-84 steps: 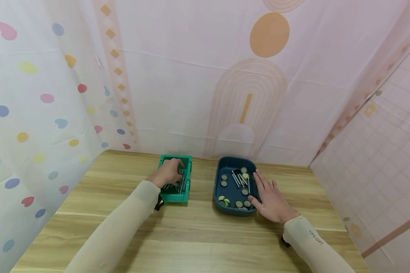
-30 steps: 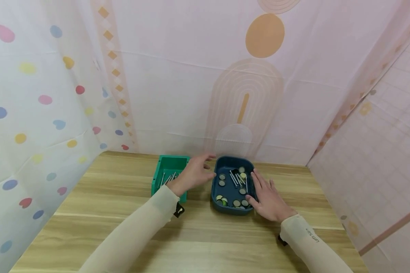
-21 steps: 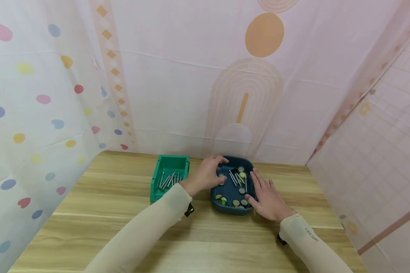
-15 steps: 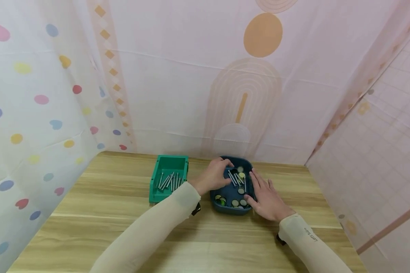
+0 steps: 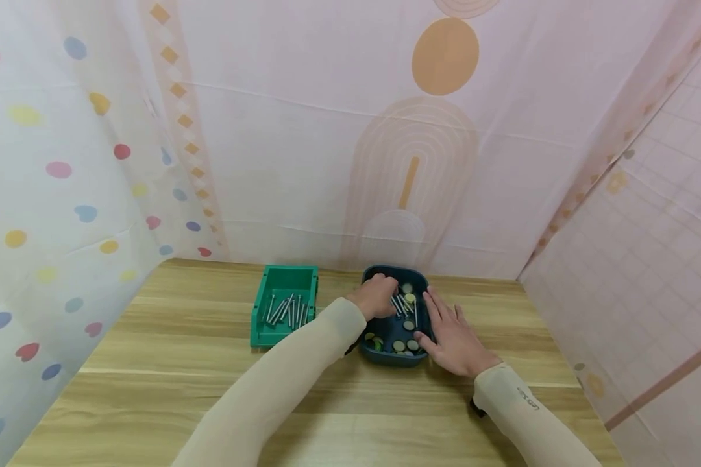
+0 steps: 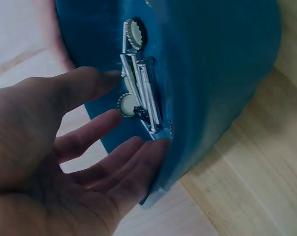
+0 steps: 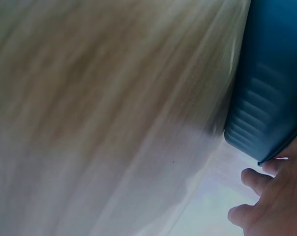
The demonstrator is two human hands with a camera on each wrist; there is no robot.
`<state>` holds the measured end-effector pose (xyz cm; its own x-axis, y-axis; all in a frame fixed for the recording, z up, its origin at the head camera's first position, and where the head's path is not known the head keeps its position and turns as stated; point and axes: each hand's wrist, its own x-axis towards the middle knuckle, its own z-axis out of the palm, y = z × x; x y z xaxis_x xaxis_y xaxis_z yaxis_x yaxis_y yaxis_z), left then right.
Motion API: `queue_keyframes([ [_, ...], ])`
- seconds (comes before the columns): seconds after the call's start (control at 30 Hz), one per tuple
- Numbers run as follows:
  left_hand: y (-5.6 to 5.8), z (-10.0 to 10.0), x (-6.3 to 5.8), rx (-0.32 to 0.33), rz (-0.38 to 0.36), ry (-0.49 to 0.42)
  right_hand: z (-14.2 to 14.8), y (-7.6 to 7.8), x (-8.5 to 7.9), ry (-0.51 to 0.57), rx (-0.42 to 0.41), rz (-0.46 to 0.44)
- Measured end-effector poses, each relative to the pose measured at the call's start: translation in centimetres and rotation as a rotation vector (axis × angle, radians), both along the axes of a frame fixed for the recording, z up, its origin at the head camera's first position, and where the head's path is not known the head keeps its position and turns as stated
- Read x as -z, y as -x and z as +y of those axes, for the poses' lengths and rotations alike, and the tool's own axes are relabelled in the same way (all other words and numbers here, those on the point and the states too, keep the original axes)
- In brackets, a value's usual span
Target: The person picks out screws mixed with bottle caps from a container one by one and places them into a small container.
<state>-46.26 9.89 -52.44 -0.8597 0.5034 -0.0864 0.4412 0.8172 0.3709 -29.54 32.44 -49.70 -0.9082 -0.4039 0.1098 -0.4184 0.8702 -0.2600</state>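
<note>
My left hand reaches into the dark blue tub from its left side. In the left wrist view, that hand's thumb and fingers are spread apart near a bundle of long metal screws, with nothing between them. Crimped bottle caps lie against the bundle. More bottle caps are scattered at the tub's near end. My right hand rests with straight fingers along the tub's right rim. The right wrist view catches the tub's ribbed outer wall beside that hand.
Left of the tub stands a green bin holding several long screws. Both containers sit on a wood-grain table. Patterned cloth hangs behind the table and along its sides.
My left hand has left the green bin, moved right over the blue tub and lowered into it beside the screws. My right hand stays at the tub's right rim.
</note>
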Motion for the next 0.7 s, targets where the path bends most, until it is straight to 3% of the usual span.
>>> queue_keyframes([
  [0.07, -0.2, 0.4, -0.6, -0.003, -0.046, 0.040, -0.1, -0.1, 0.0, 0.001, -0.005, 0.007],
  [0.13, -1.2, 0.7, -1.8, -0.004, -0.085, 0.074, -0.1, -0.1, 0.0, -0.001, -0.012, 0.014],
  [0.3, -3.6, 1.4, -3.6, 0.002, -0.088, 0.179, -0.2, -0.2, 0.2, -0.004, -0.016, 0.005],
  [0.47, -4.5, 1.4, -3.9, -0.016, -0.087, 0.181, -0.3, -0.2, 0.4, 0.005, -0.016, 0.006],
  [0.7, -4.6, 1.0, -3.9, -0.035, -0.076, 0.167, -0.1, -0.1, 0.4, -0.001, -0.014, 0.008],
])
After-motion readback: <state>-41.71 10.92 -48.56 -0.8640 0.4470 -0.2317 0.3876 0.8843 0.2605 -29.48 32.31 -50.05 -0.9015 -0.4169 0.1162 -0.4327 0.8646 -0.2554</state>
